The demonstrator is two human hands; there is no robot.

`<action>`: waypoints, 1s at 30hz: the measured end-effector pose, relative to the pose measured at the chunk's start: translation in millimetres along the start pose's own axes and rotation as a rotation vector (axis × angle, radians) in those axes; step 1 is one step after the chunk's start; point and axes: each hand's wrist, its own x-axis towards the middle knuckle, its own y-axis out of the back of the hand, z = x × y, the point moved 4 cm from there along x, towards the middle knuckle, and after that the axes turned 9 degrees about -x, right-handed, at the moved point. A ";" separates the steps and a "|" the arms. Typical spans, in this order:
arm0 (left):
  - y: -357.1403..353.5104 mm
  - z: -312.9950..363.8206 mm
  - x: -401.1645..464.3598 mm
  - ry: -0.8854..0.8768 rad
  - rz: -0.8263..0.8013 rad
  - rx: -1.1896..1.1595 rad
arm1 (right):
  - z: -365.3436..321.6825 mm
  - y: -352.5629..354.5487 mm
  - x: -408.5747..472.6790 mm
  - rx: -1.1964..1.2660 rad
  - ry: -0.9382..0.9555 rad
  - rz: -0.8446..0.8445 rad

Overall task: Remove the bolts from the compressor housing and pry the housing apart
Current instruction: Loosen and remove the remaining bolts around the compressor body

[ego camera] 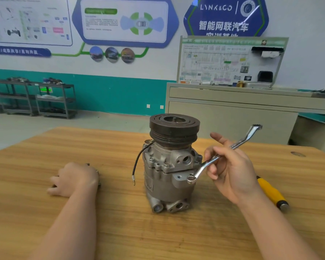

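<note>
Your left hand [74, 178] lies palm down on the wooden table [45, 212], fingers relaxed and spread over small metal parts, gripping nothing. At centre the compressor housing [167, 175] stands upright, its pulley [174, 128] on top. Your right hand [231, 169] pinches a double-ended ring wrench [221, 154], lower ring just beside the housing flange. At far right lies a yellow-handled tool [272, 192].

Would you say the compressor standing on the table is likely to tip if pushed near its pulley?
Probably heavy: the compressor looks like solid cast metal. Possibly top-heavy, since the wide pulley sits above a narrower base, so a high push might tip it.
</note>
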 end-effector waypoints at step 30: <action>-17.4 70.9 -137.8 -0.242 -0.839 -1.105 | 32.2 -39.0 -39.0 -0.030 0.337 0.202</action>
